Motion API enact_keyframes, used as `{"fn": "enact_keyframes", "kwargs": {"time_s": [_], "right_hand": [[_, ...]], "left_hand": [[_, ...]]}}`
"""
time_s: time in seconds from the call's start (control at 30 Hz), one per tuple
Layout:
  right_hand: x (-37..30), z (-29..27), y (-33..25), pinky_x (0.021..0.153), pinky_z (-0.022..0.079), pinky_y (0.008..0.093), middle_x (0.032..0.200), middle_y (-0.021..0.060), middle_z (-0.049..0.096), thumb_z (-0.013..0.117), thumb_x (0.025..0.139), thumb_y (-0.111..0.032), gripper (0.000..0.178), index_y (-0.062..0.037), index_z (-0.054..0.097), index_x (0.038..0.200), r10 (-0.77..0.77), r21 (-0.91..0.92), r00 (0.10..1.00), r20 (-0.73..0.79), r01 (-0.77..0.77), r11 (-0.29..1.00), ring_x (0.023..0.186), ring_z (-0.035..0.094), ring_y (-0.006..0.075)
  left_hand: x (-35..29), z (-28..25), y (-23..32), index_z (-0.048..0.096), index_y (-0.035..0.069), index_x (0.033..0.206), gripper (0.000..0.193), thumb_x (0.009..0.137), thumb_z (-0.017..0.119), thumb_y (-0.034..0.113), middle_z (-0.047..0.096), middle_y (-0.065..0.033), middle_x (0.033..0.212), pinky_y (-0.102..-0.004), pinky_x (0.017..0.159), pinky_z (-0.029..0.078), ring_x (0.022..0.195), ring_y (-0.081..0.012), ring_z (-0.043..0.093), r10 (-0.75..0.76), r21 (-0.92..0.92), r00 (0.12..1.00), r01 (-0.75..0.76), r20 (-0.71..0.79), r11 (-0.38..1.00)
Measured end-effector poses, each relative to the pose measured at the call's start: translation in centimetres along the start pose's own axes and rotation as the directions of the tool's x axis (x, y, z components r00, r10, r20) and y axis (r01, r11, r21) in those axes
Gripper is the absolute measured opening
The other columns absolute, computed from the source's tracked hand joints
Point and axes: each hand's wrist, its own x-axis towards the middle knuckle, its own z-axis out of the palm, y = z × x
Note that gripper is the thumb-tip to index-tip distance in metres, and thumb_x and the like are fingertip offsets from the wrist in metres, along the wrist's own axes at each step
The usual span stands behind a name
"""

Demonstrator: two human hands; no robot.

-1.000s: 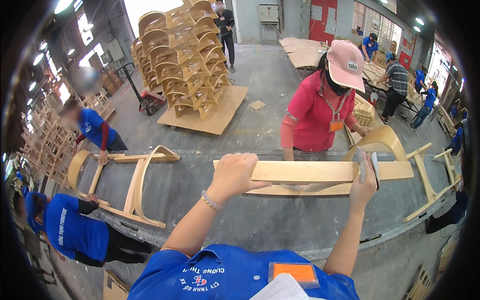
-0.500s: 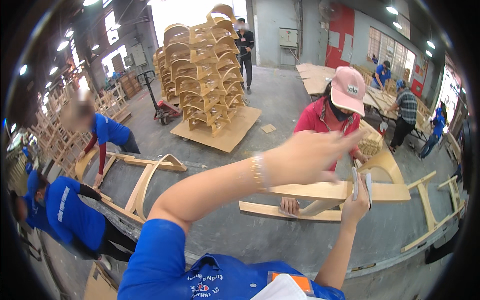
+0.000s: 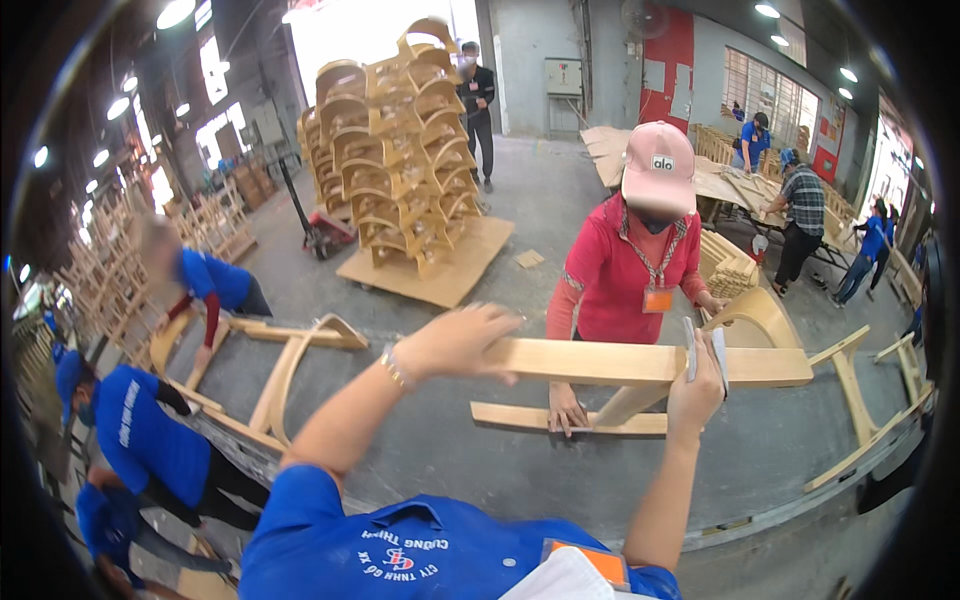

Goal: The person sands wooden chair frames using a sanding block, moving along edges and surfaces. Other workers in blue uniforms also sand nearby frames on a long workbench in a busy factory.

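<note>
A pale wooden chair frame lies across the table in front of me, its long near rail (image 3: 600, 361) running left to right. My right hand (image 3: 697, 392) is closed on a folded grey piece of sandpaper (image 3: 722, 358), which wraps over that rail toward its right end. At the rail's left end is my left hand (image 3: 455, 342), fingers stretched out and apart, with the thumb side near the end face. Whether it presses on the wood I cannot tell. The frame's lower rail (image 3: 505, 413) and curved back piece (image 3: 770, 318) lie beyond.
Across the table (image 3: 420, 470), a co-worker in a pink cap (image 3: 660, 165) has one hand (image 3: 567, 408) on the lower rail. Other chair frames (image 3: 290, 380) lie left and right. Stacked curved parts (image 3: 400, 150) stand on a board behind; co-workers in blue (image 3: 150, 420) are at left.
My left hand has swung left and down from above the rail to its left end. My right hand stays on the sandpaper. The co-worker opposite has straightened up somewhat.
</note>
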Motion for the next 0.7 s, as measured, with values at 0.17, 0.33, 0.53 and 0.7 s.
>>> {"fn": "enact_keyframes", "kwargs": {"time_s": [0.17,0.33,0.53,0.7], "right_hand": [[0.6,0.5,-0.1,0.109,0.051,0.0435,0.131,0.0172,0.073,0.063,0.085,0.011,0.047,-0.0006,0.072,0.13,0.021,0.005,1.0,0.0,-0.021,1.0,0.128,0.067,0.0328],[0.9,0.1,0.4,0.108,0.051,0.0442,0.132,0.018,0.072,0.062,0.082,0.013,0.052,-0.0012,0.071,0.131,0.055,0.004,0.998,-0.009,-0.055,0.998,0.126,0.067,0.0338],[0.7,0.0,1.9,0.109,0.051,0.045,0.132,0.0191,0.072,0.061,0.084,0.013,0.05,-0.0008,0.071,0.131,-0.047,-0.043,0.998,0.041,0.048,0.998,0.126,0.067,0.0349],[2.0,0.2,-0.7,0.108,0.052,0.0441,0.13,0.0196,0.072,0.061,0.086,0.011,0.05,-0.0017,0.071,0.133,0.034,0.03,0.997,0.071,-0.037,0.999,0.124,0.069,0.0339]], "left_hand": [[-6.4,3.0,-4.0,0.061,0.008,0.129,0.081,0.069,0.092,0.052,0.068,-0.014,0.118,-0.0459,0.094,0.054,0.11,-0.0371,0.067,-0.321,0.025,0.942,0.325,-0.099,0.946],[-7.1,3.9,-3.3,0.061,0.009,0.108,0.068,0.066,0.095,0.049,0.07,-0.0108,0.1,-0.0453,0.078,0.056,0.098,-0.0352,0.07,-0.365,-0.019,0.911,0.369,-0.189,0.929],[-7.4,3.1,-2.1,0.062,0.007,0.096,0.068,0.071,0.086,0.065,0.07,-0.0109,0.093,-0.0441,0.076,0.056,0.091,-0.0324,0.071,-0.33,0.065,0.926,0.346,-0.181,0.936],[-4.9,5.1,-3.2,0.069,0.009,0.1,0.068,0.071,0.084,0.068,0.073,-0.0094,0.092,-0.0428,0.077,0.056,0.089,-0.0308,0.072,-0.298,-0.018,0.902,0.308,-0.312,0.951]]}}
